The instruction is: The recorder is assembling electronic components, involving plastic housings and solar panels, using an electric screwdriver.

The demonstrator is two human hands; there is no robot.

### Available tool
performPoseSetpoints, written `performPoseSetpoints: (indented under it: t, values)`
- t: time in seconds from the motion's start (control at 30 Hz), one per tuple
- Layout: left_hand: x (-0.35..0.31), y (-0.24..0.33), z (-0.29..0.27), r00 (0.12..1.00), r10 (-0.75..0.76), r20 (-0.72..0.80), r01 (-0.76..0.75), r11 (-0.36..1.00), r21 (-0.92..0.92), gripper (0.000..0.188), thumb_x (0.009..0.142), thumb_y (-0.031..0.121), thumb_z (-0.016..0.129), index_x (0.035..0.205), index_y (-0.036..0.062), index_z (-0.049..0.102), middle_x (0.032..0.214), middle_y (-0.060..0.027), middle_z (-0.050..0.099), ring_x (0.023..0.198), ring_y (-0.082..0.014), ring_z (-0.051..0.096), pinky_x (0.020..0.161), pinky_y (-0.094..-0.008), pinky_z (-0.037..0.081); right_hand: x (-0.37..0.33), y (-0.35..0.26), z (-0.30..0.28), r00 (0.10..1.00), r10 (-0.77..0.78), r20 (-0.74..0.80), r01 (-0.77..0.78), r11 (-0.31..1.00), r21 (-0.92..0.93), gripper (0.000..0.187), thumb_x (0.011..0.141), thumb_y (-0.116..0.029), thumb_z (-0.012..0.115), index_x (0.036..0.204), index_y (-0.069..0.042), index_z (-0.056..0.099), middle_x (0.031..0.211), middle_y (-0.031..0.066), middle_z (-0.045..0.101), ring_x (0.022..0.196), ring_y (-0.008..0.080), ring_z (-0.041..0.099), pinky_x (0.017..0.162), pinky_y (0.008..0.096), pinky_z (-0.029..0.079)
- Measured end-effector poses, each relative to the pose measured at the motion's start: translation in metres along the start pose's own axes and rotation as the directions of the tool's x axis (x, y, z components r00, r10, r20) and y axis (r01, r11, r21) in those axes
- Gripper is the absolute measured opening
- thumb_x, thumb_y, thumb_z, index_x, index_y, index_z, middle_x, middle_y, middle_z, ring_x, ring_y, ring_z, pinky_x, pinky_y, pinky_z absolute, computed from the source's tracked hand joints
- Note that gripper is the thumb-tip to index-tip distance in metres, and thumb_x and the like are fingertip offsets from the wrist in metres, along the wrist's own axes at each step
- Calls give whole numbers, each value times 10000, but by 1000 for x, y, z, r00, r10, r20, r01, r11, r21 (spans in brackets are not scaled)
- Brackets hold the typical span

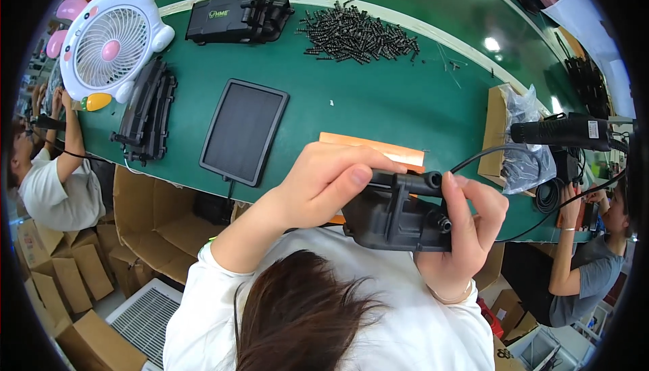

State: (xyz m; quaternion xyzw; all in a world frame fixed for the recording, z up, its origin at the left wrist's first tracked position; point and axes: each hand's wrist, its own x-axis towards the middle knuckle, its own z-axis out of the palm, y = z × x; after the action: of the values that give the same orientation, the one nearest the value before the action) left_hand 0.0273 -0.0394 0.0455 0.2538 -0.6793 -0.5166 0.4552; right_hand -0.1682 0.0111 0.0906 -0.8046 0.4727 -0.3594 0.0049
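Note:
Above the bench's near edge, both my hands hold a black moulded plastic housing (389,219) with hinge-like lugs and a round fitting at its right end. My left hand (318,185) grips it from the left, thumb and fingers closed along its upper edge. At the other end, my right hand (476,219) pinches the housing, fingertips beside a round lug. A black cable (487,151) runs close by those fingertips; whether they touch it I cannot tell. Just beyond the housing lies an orange strip (368,148), partly covered by my left hand.
A flat black panel (245,131) lies left on the green bench. Behind it are stacked black casings (145,111), a white fan (111,43), another black case (236,18) and a heap of small black parts (358,33). A carton (495,131) and a black power tool (561,132) are at right. Co-workers sit at both sides.

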Motion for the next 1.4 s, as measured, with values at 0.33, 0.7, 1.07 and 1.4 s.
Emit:
performPoseSetpoints:
  t: [0.33, 0.7, 1.07, 1.4]
  values:
    - [59, -73, -74, 970, 19, -241, 211, 420, 883, 123, 808, 91, 575, 904, 28, 618, 854, -127, 586, 818, -296, 578, 715, -364, 464, -11, 7, 0, 998, 52, 19, -54, 994, 99, 594, 468, 67, 547, 1045, -37, 644, 1051, 64, 498, 932, 266, 476, 887, 428, 342]
    - [73, -56, -70, 945, -223, -238, 324, 714, 620, 46, 813, 55, 542, 844, 22, 538, 786, -131, 574, 768, -302, 569, 687, -375, 458, -10, 11, 4, 999, 34, 10, -36, 968, 247, 572, 545, 88, 608, 1096, -62, 614, 1060, 66, 493, 943, 280, 460, 849, 419, 367]
    - [67, 98, 8, 888, -27, 460, -382, 513, 768, 110, 596, 59, 584, 701, 39, 563, 657, -60, 480, 625, -216, 521, 483, -298, 414, -13, 22, 16, 992, -12, -127, 52, 945, 322, 565, 610, 40, 622, 1156, 17, 482, 1049, 136, 493, 931, 311, 460, 812, 403, 401]
    - [42, 76, 31, 885, 305, 351, -455, 410, 791, 216, 663, -5, 586, 866, -74, 610, 855, -204, 639, 755, -271, 646, 625, -287, 533, -11, 30, -3, 997, -61, 48, 23, 823, 567, 672, 620, -29, 700, 1233, 5, 428, 1172, 157, 455, 1029, 311, 445, 866, 385, 365]
